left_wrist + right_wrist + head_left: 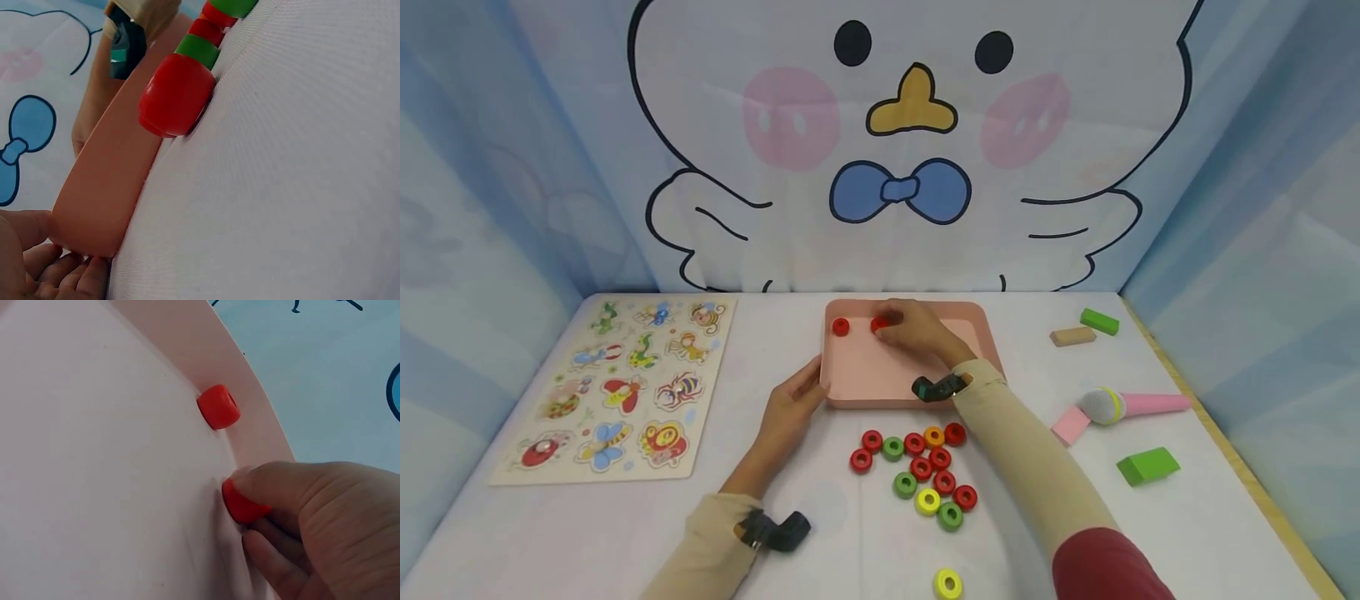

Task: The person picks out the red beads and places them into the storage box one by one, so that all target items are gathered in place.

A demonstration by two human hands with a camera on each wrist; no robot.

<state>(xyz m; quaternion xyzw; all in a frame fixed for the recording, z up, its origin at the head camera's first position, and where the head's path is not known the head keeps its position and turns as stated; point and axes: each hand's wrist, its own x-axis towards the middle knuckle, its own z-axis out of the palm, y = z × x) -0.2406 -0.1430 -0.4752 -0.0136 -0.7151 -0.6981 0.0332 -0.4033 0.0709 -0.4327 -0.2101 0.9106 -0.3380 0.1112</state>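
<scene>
White cloth with a fine woven grain covers the table [1150,533], and pale blue fabric walls close it in on both sides. At the back hangs a printed sheet with a cartoon bird [913,142], black-outlined, with a yellow beak, pink cheeks and a blue bow tie.

On the table's far middle sits a shallow, square, smooth pink tray [865,371] with rounded corners and a raised rim. One glossy red ring [840,327] lies in its far left corner against the wall. The right hand [917,332] reaches into the tray, thumb and fingers pinched on a second red ring [240,503] held down on the tray floor beside the first, near the far wall. The left hand [788,408] rests at the tray's near left corner, fingers relaxed and straight against the rim, gripping nothing.

Just in front of the tray lies a cluster of small rings [921,471], thick, rounded and shiny, in red, green, yellow and one orange, several touching. A lone yellow ring [948,583] sits nearer the person.

To the left lies a flat wooden puzzle board [617,387] with painted insect pieces. On the right are a green block [1099,321] and a plain wooden block [1072,336], a pink toy microphone [1131,405] with a grey head, a pink flat block [1070,425] and a green wedge [1147,465].

Both forearms wear beige sleeves with a dark wrist device.
</scene>
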